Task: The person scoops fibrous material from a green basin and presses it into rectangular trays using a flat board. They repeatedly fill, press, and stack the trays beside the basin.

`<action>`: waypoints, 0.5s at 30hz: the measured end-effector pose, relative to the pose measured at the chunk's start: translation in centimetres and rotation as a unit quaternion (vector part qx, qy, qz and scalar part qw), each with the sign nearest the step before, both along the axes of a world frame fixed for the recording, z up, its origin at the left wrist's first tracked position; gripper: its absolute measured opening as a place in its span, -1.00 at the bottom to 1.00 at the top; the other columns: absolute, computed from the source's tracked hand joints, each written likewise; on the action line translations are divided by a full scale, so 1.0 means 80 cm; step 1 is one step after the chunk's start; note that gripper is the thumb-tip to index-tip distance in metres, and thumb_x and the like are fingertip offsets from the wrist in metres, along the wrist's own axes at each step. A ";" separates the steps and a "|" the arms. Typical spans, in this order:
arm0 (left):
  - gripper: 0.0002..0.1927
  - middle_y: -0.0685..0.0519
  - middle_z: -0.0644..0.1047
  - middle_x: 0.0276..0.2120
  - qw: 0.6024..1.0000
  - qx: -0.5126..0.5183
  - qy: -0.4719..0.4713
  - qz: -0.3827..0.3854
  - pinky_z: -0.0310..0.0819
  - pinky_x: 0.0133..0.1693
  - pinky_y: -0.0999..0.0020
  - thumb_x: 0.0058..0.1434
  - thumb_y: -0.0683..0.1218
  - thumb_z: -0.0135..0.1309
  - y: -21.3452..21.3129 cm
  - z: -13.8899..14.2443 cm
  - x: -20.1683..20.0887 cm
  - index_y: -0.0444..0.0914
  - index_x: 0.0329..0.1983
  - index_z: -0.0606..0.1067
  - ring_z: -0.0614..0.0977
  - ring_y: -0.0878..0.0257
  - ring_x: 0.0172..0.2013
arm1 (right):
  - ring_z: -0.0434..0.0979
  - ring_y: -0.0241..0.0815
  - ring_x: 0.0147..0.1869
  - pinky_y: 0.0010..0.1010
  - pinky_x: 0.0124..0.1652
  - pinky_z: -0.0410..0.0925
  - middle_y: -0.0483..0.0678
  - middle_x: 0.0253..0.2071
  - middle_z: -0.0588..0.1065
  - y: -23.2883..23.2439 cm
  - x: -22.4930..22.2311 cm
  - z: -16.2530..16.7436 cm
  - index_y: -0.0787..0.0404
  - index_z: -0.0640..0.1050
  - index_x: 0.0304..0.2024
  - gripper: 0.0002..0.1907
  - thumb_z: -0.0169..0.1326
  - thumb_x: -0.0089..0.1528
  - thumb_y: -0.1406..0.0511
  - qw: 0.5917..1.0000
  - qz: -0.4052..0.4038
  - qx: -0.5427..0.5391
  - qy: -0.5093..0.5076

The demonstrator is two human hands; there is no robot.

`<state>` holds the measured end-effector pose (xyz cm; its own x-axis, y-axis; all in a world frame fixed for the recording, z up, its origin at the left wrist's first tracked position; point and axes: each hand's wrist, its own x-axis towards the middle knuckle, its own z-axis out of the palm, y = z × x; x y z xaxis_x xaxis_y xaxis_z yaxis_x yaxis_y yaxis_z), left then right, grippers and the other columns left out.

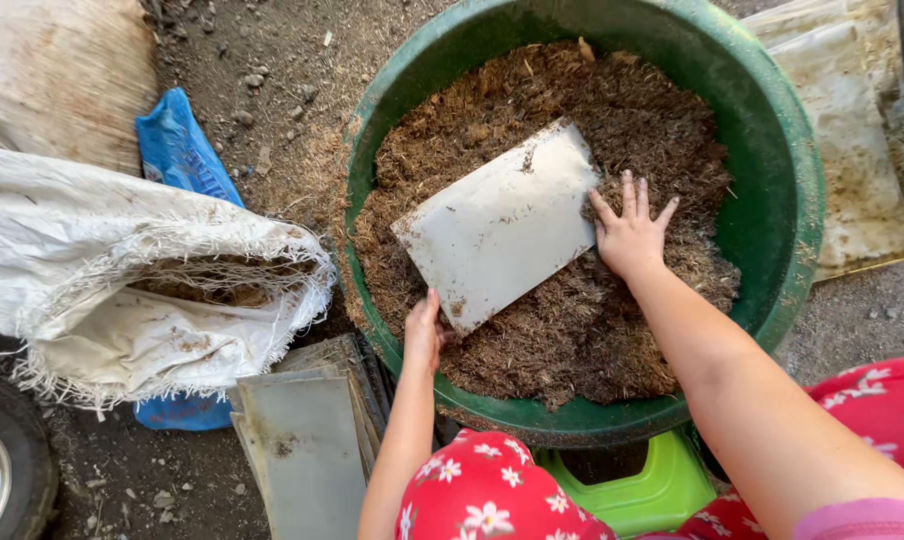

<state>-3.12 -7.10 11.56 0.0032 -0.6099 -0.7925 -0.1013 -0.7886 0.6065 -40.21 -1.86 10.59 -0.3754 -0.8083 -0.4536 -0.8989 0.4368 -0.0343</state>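
Plastic bag [502, 225] lies on brown fibre [632, 130]; right hand [630, 232] spread beside it, left hand [424, 335] seemingly pinching its corner.

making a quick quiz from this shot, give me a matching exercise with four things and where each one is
Things:
1. flat grey sheet
2. green tub
3. white woven sack
4. lime green stool

Places:
a. lying open on the ground, left of the tub
b. on the brown fibre, between both hands
c. under the tub's near rim
d. on the ground, filled with brown fibre

Pairs: 1-b, 2-d, 3-a, 4-c
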 end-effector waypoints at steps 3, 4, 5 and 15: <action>-0.12 -0.14 0.39 0.33 0.986 -0.106 -0.021 -0.129 0.22 0.28 0.10 0.20 0.32 0.09 -0.041 0.029 -0.032 -0.30 0.42 0.24 0.42 0.02 0.30 | -0.40 0.12 0.68 0.55 0.31 -0.14 -0.04 0.63 -0.39 -0.002 -0.012 0.018 -0.46 -0.03 0.50 -0.42 -0.29 0.44 0.09 0.997 -0.029 0.052 -0.053; -0.17 -0.17 0.45 0.29 0.981 -0.122 -0.029 -0.150 0.25 0.28 0.10 0.21 0.27 0.10 -0.053 0.038 -0.046 -0.33 0.39 0.28 0.46 0.01 0.28 | -0.40 0.13 0.67 0.54 0.32 -0.12 -0.05 0.63 -0.40 -0.005 -0.014 0.025 -0.48 -0.04 0.50 -0.32 -0.22 0.39 0.19 0.993 -0.035 0.087 -0.074; -0.21 -0.19 0.50 0.25 0.975 -0.140 -0.036 -0.171 0.28 0.27 0.11 0.22 0.22 0.12 -0.067 0.047 -0.058 -0.37 0.35 0.33 0.51 0.00 0.26 | -0.40 0.15 0.67 0.54 0.32 -0.10 -0.06 0.63 -0.41 -0.011 -0.017 0.034 -0.50 -0.05 0.51 -0.21 -0.16 0.34 0.29 0.988 -0.041 0.118 -0.092; -0.61 -0.09 0.66 -0.12 0.931 -0.269 -0.194 -0.153 0.61 -0.02 0.14 0.33 0.09 0.01 -0.151 0.209 -0.095 -0.31 -0.03 0.55 0.72 0.06 -0.12 | -0.02 0.21 0.63 0.47 0.31 -0.09 0.19 0.55 0.11 -0.062 -0.119 0.215 -0.06 0.48 0.31 -0.53 -0.04 0.33 0.17 0.931 0.299 -0.003 0.208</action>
<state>-10.75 -19.17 28.31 -0.0136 -0.9373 -0.3482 -0.5646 -0.2802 0.7764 -49.72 -6.85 27.78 0.0006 -0.9311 -0.3648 -0.9169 -0.1461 0.3714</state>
